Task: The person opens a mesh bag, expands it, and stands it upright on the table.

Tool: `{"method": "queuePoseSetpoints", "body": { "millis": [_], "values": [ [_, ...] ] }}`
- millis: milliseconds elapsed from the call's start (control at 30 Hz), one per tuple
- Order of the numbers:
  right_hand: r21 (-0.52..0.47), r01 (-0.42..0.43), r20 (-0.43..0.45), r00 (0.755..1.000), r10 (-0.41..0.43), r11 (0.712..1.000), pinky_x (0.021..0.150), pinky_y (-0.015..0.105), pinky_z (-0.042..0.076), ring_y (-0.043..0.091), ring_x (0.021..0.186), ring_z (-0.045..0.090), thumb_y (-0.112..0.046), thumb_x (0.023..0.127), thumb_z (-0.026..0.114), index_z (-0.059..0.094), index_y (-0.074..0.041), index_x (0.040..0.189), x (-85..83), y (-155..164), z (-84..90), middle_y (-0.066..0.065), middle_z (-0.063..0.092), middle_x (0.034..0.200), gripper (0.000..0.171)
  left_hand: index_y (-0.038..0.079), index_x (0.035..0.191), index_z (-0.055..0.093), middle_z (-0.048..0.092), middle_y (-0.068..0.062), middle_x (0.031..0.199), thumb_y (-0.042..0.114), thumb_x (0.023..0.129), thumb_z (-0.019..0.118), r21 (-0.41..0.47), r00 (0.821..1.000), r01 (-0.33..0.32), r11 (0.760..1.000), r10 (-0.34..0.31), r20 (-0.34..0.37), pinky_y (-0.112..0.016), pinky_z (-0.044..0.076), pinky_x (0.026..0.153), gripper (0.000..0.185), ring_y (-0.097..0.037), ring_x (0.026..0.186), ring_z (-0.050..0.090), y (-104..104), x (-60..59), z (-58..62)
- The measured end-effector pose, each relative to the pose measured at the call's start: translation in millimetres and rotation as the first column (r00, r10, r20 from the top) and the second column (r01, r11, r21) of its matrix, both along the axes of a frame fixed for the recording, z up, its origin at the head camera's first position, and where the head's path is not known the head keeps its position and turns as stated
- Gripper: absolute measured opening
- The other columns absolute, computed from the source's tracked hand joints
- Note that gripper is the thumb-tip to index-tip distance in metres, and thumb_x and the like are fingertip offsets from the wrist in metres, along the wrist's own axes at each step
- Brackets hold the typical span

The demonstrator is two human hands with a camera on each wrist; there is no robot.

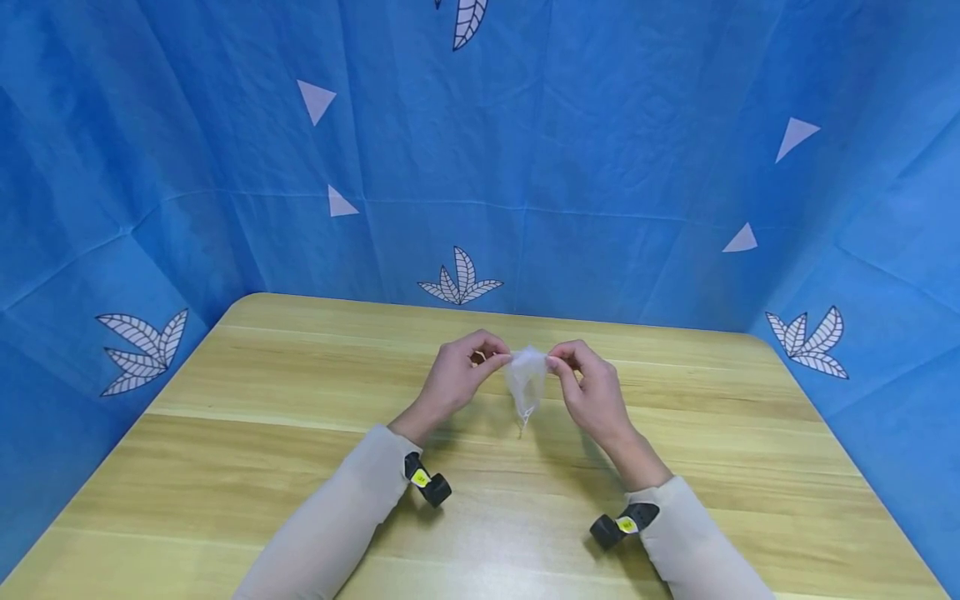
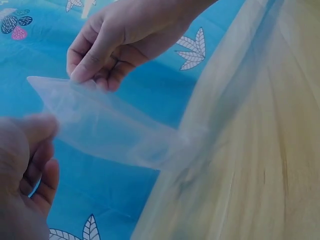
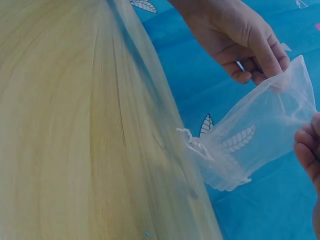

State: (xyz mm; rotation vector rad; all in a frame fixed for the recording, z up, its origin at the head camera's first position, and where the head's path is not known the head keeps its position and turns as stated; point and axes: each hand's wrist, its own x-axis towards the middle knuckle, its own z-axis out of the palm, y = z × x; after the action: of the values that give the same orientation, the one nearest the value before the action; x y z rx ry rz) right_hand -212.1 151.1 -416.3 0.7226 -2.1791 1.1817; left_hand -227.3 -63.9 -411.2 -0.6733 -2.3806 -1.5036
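Observation:
A small sheer white drawstring pouch hangs over the table between both hands. My left hand pinches one upper corner between thumb and forefinger. The opposite corner is pinched by my right hand. In the right wrist view the see-through mesh of the pouch lets the blue cloth's leaf print show. Its gathered end with the white cord points downward, away from the fingers. In the left wrist view the pouch looks flat and spread, with the left hand at the near corner.
A light wood table with rounded far corners lies under the hands. Blue cloth printed with leaves and triangles hangs behind it and along both sides. Each wrist wears a black strap with a small camera.

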Motion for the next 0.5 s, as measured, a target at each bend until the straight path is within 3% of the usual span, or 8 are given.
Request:
{"method": "queuePoseSetpoints", "body": {
  "millis": [200,367,500],
  "values": [
    [-0.051,0.001,0.105,0.994,0.005,0.999,0.065,0.025,0.051,0.019,0.075,0.063,-0.002,0.092,0.066,0.067,-0.003,0.096,0.7,-3.6,-1.1,0.005,0.068,0.087,0.005,0.014,0.098,0.068,0.068,0.006,0.091,0.019,0.095,0.067,0.012,0.999,0.034,0.999,-0.034,0.009,-0.029,0.052,0.071,0.006,-0.01,0.077,0.06,1.7,0.0,-2.1],
    [-0.031,0.002,0.139,0.99,0.003,1.0,0.072,0.039,0.055,0.025,0.079,0.066,0.003,0.09,0.067,0.067,0.004,0.095,20.0,-14.5,23.1,0.013,0.069,0.087,0.006,0.014,0.103,0.069,0.068,0.006,0.094,0.018,0.096,0.065,0.043,0.998,0.054,0.998,-0.054,0.019,-0.031,0.053,0.074,0.008,-0.01,0.081,0.061,3.5,0.1,-2.9],
    [-0.033,0.002,0.146,0.989,0.003,0.999,0.071,0.035,0.055,0.024,0.078,0.065,0.004,0.089,0.068,0.068,0.005,0.093,26.0,-16.7,30.7,0.014,0.07,0.086,0.004,0.014,0.106,0.069,0.067,0.005,0.097,0.017,0.096,0.064,0.039,0.997,0.076,0.996,-0.077,0.022,-0.03,0.053,0.073,0.011,-0.012,0.082,0.059,4.0,0.5,-2.4]
  ]
}}
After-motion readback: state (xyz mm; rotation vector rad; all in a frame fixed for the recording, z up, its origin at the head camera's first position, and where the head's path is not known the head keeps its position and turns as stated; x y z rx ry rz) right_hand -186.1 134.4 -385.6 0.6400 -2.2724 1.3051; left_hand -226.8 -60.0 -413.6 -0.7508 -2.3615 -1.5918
